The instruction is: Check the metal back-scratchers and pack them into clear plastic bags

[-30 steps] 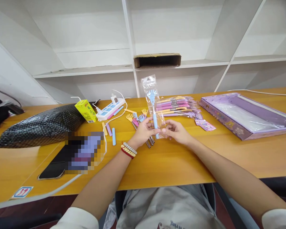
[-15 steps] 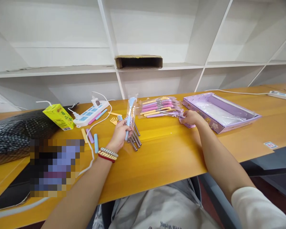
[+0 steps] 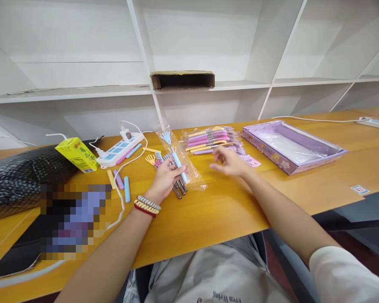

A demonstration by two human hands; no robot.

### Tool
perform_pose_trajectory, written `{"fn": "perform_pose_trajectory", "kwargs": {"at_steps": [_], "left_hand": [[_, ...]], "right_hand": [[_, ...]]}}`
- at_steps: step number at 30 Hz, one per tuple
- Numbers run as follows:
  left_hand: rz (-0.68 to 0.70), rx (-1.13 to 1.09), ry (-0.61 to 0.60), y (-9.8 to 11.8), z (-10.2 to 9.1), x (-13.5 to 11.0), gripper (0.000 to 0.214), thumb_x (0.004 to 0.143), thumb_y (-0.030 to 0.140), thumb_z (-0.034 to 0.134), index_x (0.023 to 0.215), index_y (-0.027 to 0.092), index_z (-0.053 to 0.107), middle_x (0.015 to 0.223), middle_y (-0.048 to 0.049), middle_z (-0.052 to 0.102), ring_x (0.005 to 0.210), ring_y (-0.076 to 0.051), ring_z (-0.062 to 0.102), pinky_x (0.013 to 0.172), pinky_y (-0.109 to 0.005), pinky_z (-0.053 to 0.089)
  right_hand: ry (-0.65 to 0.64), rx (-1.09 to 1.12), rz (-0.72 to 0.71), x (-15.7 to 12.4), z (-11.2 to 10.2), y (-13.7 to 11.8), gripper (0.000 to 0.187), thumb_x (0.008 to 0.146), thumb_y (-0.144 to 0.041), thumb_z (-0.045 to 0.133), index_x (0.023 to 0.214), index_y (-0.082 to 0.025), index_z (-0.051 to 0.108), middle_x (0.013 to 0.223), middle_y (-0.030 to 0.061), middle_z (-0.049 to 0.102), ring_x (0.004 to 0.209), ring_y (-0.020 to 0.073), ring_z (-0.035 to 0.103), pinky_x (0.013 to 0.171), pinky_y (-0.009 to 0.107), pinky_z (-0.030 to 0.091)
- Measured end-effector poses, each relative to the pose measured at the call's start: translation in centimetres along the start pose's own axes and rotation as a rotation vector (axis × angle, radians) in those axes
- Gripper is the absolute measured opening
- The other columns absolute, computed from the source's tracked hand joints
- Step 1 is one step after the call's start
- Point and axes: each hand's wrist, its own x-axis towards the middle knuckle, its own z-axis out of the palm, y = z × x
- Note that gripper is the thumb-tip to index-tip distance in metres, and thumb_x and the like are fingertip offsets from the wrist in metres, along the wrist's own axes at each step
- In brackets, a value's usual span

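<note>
My left hand (image 3: 164, 180) is closed round the lower end of a clear plastic sleeve (image 3: 189, 170) that holds a blue hand-shaped telescopic scratcher (image 3: 173, 153). The sleeve lies slanted over several loose scratchers (image 3: 179, 189) with metal shafts on the wooden desk (image 3: 221, 210). My right hand (image 3: 230, 162) hovers just right of the sleeve, fingers apart and pointing left, with nothing visible in it. Behind it lie a pile of bagged scratchers (image 3: 210, 141) and small purple cards (image 3: 252, 160).
A purple box tray (image 3: 316, 158) sits at the right. At the left are coloured handle sleeves (image 3: 120, 182), a white power strip (image 3: 119, 151) with cables, a yellow drink carton (image 3: 77, 155), a black bag (image 3: 15, 176) and a blurred phone (image 3: 69, 219). White shelves stand behind.
My right hand went to the purple cards and has come back toward the sleeve. My left hand tipped the bagged blue scratcher from upright down onto the desk.
</note>
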Motion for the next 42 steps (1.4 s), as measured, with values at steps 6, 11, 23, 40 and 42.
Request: {"fn": "perform_pose_trajectory", "kwargs": {"at_steps": [6,11,23,40,42], "left_hand": [[0.038,-0.118,0.064,-0.1,-0.1,0.4,0.034,0.066,0.01,0.067,0.093,0.016,0.048,0.079,-0.002,0.063,0.068,-0.015,0.065,0.061,-0.028,0.055],[0.023,-0.15,0.084,-0.3,0.2,0.3,0.028,0.068,0.01,0.066,0.089,0.015,0.048,0.076,-0.0021,0.062,0.069,-0.015,0.066,0.064,-0.03,0.055],[0.013,-0.105,0.061,-1.0,0.7,0.1,0.034,0.068,0.012,0.068,0.094,0.016,0.046,0.076,-0.0012,0.063,0.07,-0.015,0.066,0.069,-0.034,0.055],[0.008,-0.03,0.002,-0.8,0.6,-0.1,0.032,0.069,0.016,0.069,0.093,0.015,0.048,0.076,-0.0022,0.064,0.07,-0.014,0.066,0.07,-0.032,0.055],[0.013,-0.006,-0.02,-0.8,0.6,-0.1,0.033,0.067,0.017,0.07,0.093,0.014,0.05,0.076,-0.0025,0.065,0.069,-0.014,0.065,0.069,-0.03,0.054]], "right_hand": [[-0.428,0.479,-0.142,-1.0,3.3,-4.3,0.076,0.068,-0.03,0.066,0.132,-0.02,0.027,0.092,0.0045,0.063,0.059,0.0082,0.056,0.049,0.018,0.04],[-0.239,0.385,-0.198,-0.9,3.9,-4.4,0.051,0.068,-0.025,0.067,0.117,-0.019,0.052,0.093,0.0051,0.064,0.062,0.0087,0.055,0.052,0.02,0.044],[-0.252,0.283,-0.285,-0.7,4.5,-4.4,0.033,0.077,-0.028,0.061,0.109,-0.021,0.063,0.099,0.0052,0.066,0.07,0.0111,0.059,0.062,0.023,0.048],[-0.304,0.004,-0.321,-0.9,4.6,-3.8,0.042,0.081,-0.023,0.055,0.123,-0.026,0.054,0.112,0.0056,0.061,0.095,0.017,0.06,0.081,0.029,0.047],[-0.323,-0.013,-0.325,-1.0,4.6,-3.8,0.043,0.081,-0.023,0.055,0.124,-0.026,0.053,0.106,0.0056,0.063,0.088,0.0162,0.061,0.077,0.029,0.048]]}}
